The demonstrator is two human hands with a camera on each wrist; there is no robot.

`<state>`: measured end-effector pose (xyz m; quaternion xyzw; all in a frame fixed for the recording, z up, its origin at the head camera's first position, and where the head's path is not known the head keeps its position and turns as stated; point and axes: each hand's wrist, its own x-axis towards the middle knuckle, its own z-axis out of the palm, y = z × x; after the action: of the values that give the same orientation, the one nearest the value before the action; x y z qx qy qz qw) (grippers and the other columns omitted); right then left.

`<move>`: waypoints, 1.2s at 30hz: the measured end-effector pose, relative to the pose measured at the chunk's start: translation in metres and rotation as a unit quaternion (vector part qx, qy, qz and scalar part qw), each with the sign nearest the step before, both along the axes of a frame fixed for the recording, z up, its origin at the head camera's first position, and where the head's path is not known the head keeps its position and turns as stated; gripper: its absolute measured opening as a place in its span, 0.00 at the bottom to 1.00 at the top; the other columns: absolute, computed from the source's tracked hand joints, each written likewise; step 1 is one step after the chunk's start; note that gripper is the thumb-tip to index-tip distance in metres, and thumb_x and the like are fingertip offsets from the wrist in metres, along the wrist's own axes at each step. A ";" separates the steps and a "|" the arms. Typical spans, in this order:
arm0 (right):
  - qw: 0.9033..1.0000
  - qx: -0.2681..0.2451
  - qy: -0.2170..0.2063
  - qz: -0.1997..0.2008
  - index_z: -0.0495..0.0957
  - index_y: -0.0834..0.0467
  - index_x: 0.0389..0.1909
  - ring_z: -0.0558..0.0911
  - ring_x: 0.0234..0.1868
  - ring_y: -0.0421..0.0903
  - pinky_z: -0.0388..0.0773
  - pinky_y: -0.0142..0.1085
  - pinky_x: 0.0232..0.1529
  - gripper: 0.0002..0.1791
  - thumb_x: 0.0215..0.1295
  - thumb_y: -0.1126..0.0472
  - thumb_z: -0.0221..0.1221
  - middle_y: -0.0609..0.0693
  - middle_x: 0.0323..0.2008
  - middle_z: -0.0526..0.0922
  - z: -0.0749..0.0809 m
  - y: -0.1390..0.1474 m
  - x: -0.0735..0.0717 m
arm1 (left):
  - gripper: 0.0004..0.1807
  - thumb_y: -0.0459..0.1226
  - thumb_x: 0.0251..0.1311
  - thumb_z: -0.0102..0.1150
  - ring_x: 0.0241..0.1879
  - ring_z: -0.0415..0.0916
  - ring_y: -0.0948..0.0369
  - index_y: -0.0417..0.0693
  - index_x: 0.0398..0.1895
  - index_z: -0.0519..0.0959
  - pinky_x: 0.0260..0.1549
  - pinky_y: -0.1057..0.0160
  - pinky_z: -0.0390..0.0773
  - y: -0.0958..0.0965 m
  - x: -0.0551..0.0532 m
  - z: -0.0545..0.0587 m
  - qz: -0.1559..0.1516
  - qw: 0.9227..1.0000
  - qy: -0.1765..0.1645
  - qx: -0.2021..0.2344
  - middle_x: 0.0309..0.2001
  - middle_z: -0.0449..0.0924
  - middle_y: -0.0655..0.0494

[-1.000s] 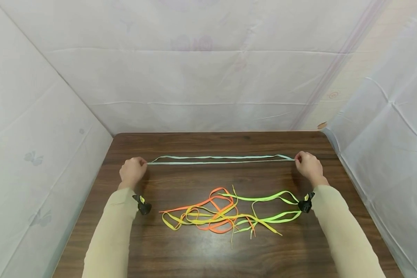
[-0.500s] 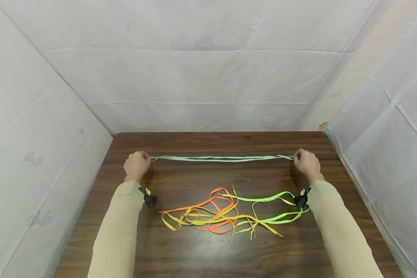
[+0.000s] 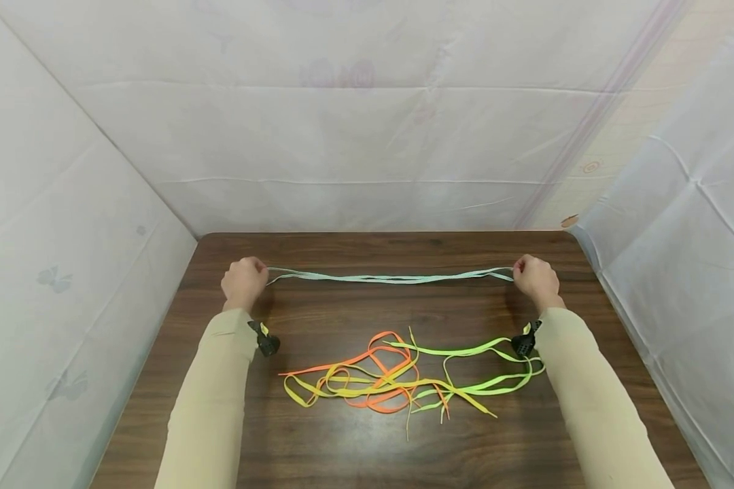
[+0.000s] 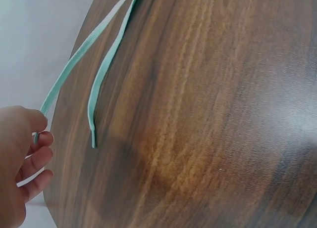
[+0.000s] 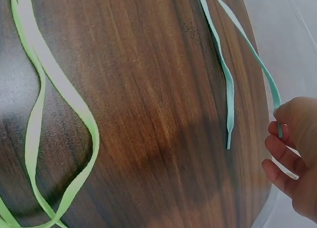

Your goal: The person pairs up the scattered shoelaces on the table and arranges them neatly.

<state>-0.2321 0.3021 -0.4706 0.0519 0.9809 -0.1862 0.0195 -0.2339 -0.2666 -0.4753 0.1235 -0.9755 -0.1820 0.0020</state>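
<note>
My left hand (image 3: pixel 245 282) pinches one end of a mint-green shoelace (image 4: pixel 64 74) between thumb and forefinger. At the other end, my right hand (image 3: pixel 536 278) pinches the same lace, which spans the back of the table and sags a little in the middle. A second mint shoelace (image 4: pixel 101 72) lies on the wood. In the head view the two laces overlap along the middle; whether they touch there I cannot tell. Both wrist views show the lying lace's tipped ends free, nearer the person than the pinched ends.
Closer to the person, an orange lace (image 3: pixel 324 368), a yellow lace (image 3: pixel 465 395) and lime-green laces (image 3: pixel 465 352) lie tangled on the dark wooden table (image 3: pixel 342 455). White sheeting (image 3: pixel 367 156) stands behind the table and along both sides.
Both hands have moved toward the back of the table and slightly inward. The held lace has gone from in front of the lying one to over it, and has slackened.
</note>
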 end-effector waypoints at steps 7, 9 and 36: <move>1.000 0.001 -0.007 -0.009 0.72 0.62 0.37 0.76 0.31 0.58 0.69 0.46 0.25 0.11 0.64 0.60 0.44 0.62 0.36 0.78 -0.002 -0.001 0.001 | 0.12 0.40 0.59 0.46 0.30 0.78 0.48 0.45 0.37 0.79 0.22 0.53 0.71 0.000 -0.001 -0.002 0.006 1.000 0.000 -0.002 0.36 0.81 0.43; 1.000 0.000 -0.010 -0.009 0.72 0.62 0.37 0.76 0.31 0.57 0.69 0.45 0.24 0.11 0.64 0.60 0.44 0.61 0.35 0.78 -0.005 -0.002 0.002 | 0.12 0.40 0.59 0.47 0.31 0.78 0.46 0.45 0.37 0.79 0.22 0.52 0.72 0.000 0.000 -0.006 0.006 1.000 -0.004 -0.001 0.36 0.81 0.42; 0.999 0.004 -0.048 -0.002 0.72 0.64 0.41 0.75 0.39 0.63 0.72 0.53 0.35 0.11 0.63 0.63 0.46 0.66 0.43 0.75 -0.036 0.001 0.011 | 0.13 0.38 0.59 0.47 0.37 0.78 0.42 0.46 0.41 0.80 0.28 0.48 0.74 0.009 0.019 -0.030 0.013 0.999 -0.026 0.013 0.43 0.81 0.41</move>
<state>-0.2209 0.3027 -0.5063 0.0629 0.9795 -0.1795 0.0657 -0.2153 -0.2578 -0.5052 0.1408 -0.9710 -0.1917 -0.0223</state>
